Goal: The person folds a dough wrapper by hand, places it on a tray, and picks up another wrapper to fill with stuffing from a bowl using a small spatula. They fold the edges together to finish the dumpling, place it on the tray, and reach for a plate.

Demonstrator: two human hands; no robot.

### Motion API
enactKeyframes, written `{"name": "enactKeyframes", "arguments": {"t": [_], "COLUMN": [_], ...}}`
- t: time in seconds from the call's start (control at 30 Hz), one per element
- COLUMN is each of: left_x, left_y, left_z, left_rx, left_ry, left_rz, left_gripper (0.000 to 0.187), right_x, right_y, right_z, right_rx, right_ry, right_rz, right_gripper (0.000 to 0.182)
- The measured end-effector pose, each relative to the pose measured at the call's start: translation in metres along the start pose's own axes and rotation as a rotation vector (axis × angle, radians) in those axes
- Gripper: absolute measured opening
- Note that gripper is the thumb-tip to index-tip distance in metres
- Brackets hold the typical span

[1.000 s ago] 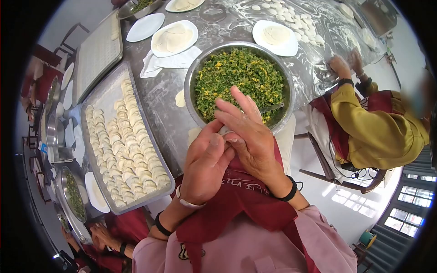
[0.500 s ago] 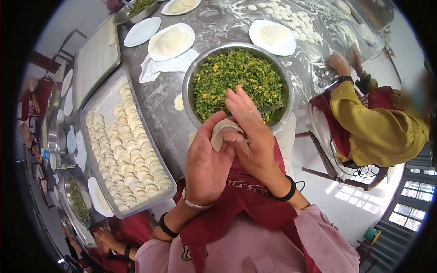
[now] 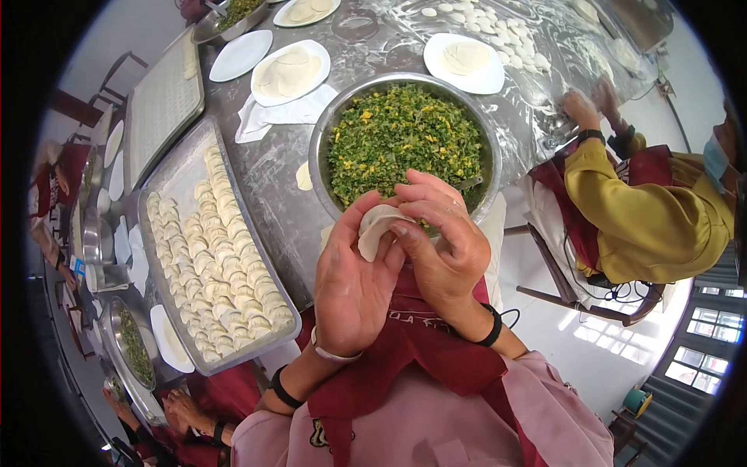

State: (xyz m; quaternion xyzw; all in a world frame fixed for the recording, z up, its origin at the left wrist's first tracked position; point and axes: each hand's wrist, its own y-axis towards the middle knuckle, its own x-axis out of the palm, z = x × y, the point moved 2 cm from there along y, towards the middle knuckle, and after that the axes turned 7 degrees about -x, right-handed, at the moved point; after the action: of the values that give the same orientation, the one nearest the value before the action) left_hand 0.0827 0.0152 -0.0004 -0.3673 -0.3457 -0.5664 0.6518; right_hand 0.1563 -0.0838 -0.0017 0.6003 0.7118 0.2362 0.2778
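A partly folded dumpling (image 3: 377, 232) sits between my two hands, over the near rim of the filling bowl. My left hand (image 3: 352, 288) cups it from the left, the dumpling resting against its fingers. On the other side, my right hand (image 3: 445, 247) pinches the dumpling's edge between thumb and fingers. Just beyond them stands a large metal bowl (image 3: 317, 148) full of chopped greens with yellow bits (image 3: 405, 140). A spoon handle (image 3: 468, 184) shows at the bowl's right side, partly hidden by my right hand.
Left of me, a metal tray (image 3: 180, 183) holds rows of dumplings (image 3: 226, 265). Plates of round wrappers (image 3: 292, 74) (image 3: 465, 57) stand behind the bowl. Dough pieces (image 3: 498, 35) lie on the floured table. A co-worker (image 3: 646, 210) sits at the right, hands on the table.
My right hand's fingers have curled in from a more stretched pose, now pinching the wrapper's edge. The dumpling has shifted and tilted slightly in my left hand.
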Motion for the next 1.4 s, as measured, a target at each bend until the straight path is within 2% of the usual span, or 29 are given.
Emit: {"name": "enactKeyframes", "arguments": {"t": [0.37,0.43,0.63,0.73,0.83,0.93,1.07,1.23,1.4], "left_x": [0.001,0.002,0.003,-0.003,0.002,0.002,-0.001,0.002,0.009], "left_y": [-0.001,-0.001,-0.002,-0.002,-0.002,-0.002,-0.002,-0.005,-0.005], "left_z": [-0.002,-0.004,-0.004,-0.004,0.003,0.005,0.003,0.0,0.0], "left_rx": [0.017,0.022,0.012,0.026,0.029,0.032,0.027,-0.007,-0.043], "left_ry": [0.037,0.124,0.175,0.1,-0.01,-0.067,-0.059,-0.003,-0.004], "left_rz": [0.0,0.029,0.025,-0.001,-0.005,-0.066,-0.188,-0.114,-0.059], "left_gripper": [0.074,0.077,0.082,0.081,0.079,0.078,0.08,0.083,0.086], "right_x": [-0.002,-0.001,0.0,-0.002,-0.003,-0.006,-0.007,-0.008,-0.013], "right_y": [0.006,0.007,0.006,0.002,0.006,0.005,0.009,0.01,0.004], "right_z": [-0.001,-0.002,-0.002,0.002,-0.011,-0.011,-0.016,-0.015,-0.004], "right_rx": [-0.186,-0.222,-0.24,-0.228,-0.012,0.024,-0.035,-0.101,-0.086], "right_ry": [-0.129,-0.153,-0.158,-0.121,-0.032,0.078,0.072,0.048,0.064], "right_rz": [-0.052,-0.062,-0.067,-0.128,-0.158,-0.183,-0.18,-0.151,-0.197], "right_gripper": [0.017,0.017,0.015,0.025,0.044,0.056,0.045,0.028,0.022]}}
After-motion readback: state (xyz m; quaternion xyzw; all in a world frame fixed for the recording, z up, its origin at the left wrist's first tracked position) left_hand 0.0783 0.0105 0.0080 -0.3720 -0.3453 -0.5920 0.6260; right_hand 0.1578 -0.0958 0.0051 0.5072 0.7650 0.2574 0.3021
